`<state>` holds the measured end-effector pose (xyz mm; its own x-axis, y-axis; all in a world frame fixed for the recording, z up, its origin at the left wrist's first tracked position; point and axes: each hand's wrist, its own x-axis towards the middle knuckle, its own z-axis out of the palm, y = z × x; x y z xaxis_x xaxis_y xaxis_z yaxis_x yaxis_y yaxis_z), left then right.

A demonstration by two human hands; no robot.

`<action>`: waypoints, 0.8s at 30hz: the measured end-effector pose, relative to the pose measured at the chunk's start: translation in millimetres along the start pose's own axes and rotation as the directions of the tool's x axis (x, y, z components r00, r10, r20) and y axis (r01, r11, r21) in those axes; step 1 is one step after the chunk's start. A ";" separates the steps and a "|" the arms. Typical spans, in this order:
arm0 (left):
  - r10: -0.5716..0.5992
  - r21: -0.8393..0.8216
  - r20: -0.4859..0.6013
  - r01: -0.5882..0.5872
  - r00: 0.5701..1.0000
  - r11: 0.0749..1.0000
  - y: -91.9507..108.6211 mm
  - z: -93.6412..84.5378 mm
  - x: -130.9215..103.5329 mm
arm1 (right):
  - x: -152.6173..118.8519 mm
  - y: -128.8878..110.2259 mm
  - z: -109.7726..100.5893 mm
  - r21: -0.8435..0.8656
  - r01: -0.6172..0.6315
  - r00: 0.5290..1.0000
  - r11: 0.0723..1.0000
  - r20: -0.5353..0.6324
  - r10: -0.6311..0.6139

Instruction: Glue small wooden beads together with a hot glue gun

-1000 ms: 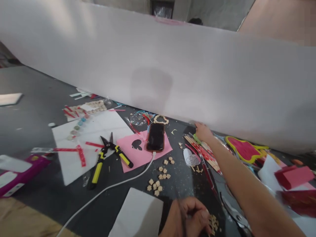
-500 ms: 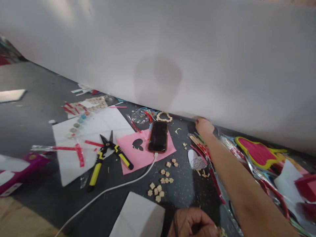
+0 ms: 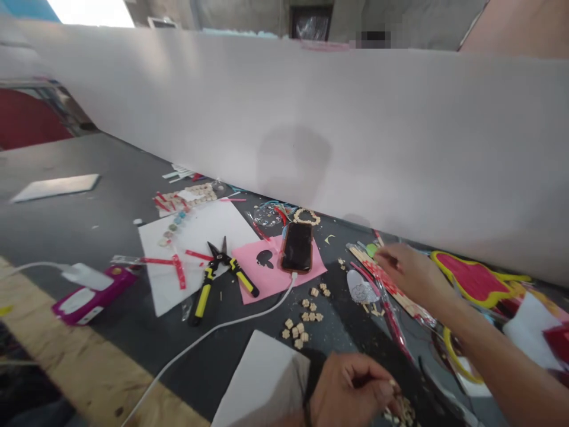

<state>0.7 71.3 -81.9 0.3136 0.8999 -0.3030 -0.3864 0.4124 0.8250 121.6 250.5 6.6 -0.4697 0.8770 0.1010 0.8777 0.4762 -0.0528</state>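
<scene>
My left hand (image 3: 355, 388) is at the bottom centre, thumb and fingertips pinched on a small wooden bead, beside a pile of wooden beads (image 3: 402, 412). My right hand (image 3: 406, 270) hovers at the right over a bundle of sticks with red wrapping (image 3: 386, 281), its fingers curled; what they hold, if anything, cannot be made out. A green piece (image 3: 371, 249) lies by its fingertips. Flower-shaped beads (image 3: 300, 333) lie scattered left of my left hand. A grey-white heart-shaped piece (image 3: 361, 289) lies between the two hands.
A phone (image 3: 297, 248) with a white cable lies on pink paper (image 3: 251, 284). Yellow-black pliers (image 3: 217, 267) lie open on white paper (image 3: 155, 296). A white block (image 3: 262, 379) is at the front, a purple device (image 3: 93, 296) at left. A white partition (image 3: 222, 107) stands behind.
My right hand has come back from the partition's base towards the stick bundle. My left hand shows more fully. The view has tilted up and turned left.
</scene>
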 end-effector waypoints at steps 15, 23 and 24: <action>0.157 0.060 -0.080 -0.152 0.984 0.987 20.9 0.9 -12.6 | -208.0 -42.8 41.6 0.101 -0.030 1.000 0.994 -0.002 0.030; 0.161 0.171 -0.054 -0.150 0.985 0.974 16.3 3.0 -14.2 | -241.3 -34.2 36.7 0.135 -0.139 0.967 0.981 -0.193 0.164; 0.162 0.178 -0.052 -0.151 0.985 0.972 15.9 3.2 -14.6 | -249.1 -30.2 35.9 0.125 -0.169 0.955 0.978 -0.226 0.194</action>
<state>-7.3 64.3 -62.8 0.2012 0.9610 -0.1895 -0.2688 0.2402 0.9328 208.7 19.9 -52.6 -0.2565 0.9153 0.3105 0.9258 0.3249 -0.1931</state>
